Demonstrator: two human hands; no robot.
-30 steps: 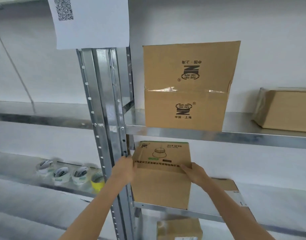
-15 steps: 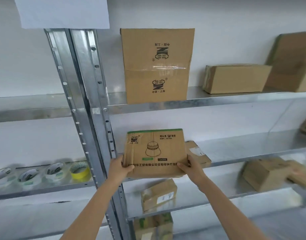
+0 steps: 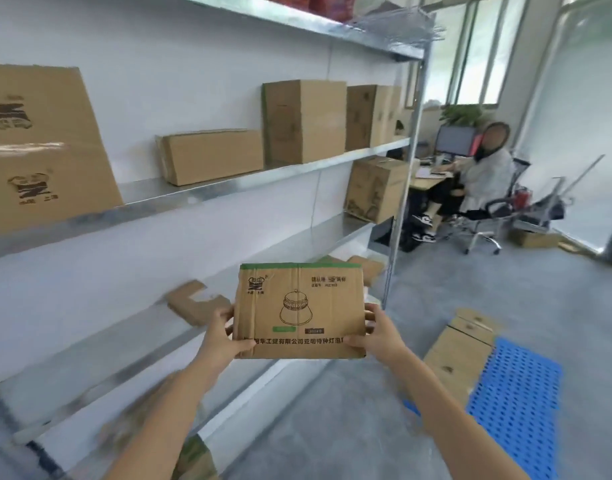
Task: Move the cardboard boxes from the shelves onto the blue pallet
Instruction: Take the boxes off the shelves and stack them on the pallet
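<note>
While my left hand point(image 3: 221, 336) and right hand point(image 3: 380, 336) grip one cardboard box point(image 3: 299, 310), one blue pallet point(image 3: 515, 393) lies right of my right hand.

Cropped and blurred in places.
Cut by the left edge at the big printed box point(image 3: 37, 143); smeared at the bottom box point(image 3: 193, 459).
</note>
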